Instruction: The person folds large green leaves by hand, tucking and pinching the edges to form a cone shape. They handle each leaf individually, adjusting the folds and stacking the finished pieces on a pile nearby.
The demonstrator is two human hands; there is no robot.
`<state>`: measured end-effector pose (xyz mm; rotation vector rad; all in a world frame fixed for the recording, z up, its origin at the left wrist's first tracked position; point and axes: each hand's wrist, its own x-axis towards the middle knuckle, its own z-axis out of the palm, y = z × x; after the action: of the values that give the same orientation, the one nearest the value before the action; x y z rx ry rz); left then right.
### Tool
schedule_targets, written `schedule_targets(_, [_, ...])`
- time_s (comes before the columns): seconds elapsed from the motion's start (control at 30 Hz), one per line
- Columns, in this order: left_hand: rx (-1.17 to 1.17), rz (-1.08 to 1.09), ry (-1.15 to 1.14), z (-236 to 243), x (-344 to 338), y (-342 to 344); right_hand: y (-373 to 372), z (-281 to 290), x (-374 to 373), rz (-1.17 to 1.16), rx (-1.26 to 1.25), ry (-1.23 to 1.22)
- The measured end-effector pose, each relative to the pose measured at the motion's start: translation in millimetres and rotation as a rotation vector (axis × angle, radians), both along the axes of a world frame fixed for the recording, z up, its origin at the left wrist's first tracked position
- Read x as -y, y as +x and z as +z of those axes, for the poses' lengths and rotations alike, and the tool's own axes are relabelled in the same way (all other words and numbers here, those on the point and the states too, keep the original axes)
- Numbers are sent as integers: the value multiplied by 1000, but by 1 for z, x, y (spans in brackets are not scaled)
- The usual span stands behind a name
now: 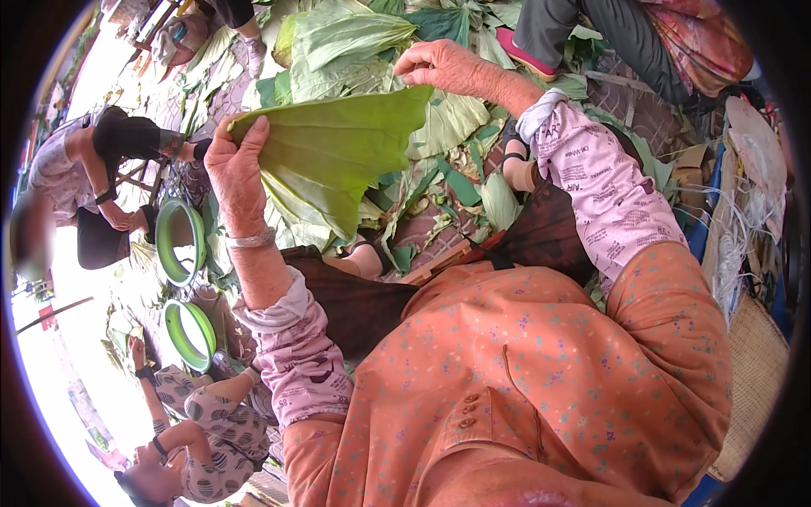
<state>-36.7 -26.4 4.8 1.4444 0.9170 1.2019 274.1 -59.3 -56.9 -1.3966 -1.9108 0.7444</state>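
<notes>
A large green fan-shaped leaf (334, 152) is held up in front of me. My left hand (238, 173) is closed on its narrow left end, thumb pressed over the front. My right hand (448, 69) is raised just above the leaf's far right corner, its fingers loosely bent and apart; whether a fingertip touches the edge is unclear. Both my forearms wear pink printed sleeves. Below the leaf lie a dark cloth (351, 296) across my legs and a wooden edge (427, 270).
Many leaves and scraps (355, 42) cover the paving. Two green rings (197, 241) stand at left, near two seated people (76, 177) (211, 431). Another person's grey-trousered leg (591, 42) is at upper right. Plastic bags (735, 237) and a woven mat (748, 372) lie on the right.
</notes>
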Motion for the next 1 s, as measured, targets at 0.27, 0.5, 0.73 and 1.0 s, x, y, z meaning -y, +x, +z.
schedule_targets(0.27, [-9,-3,-28,-1,2,4,-11,2,7,-76,217,-93])
schedule_targets(0.5, [5,38,14,-4,-7,-5,24,-17,-6,-445,335,-183])
schedule_targets(0.73, [-110,379,177,-2,-27,-59,31,-39,-1,-421,584,-362])
schedule_targets(1.0, [-767,726,525,-17,-38,-148,14,-42,11,-258,576,-300])
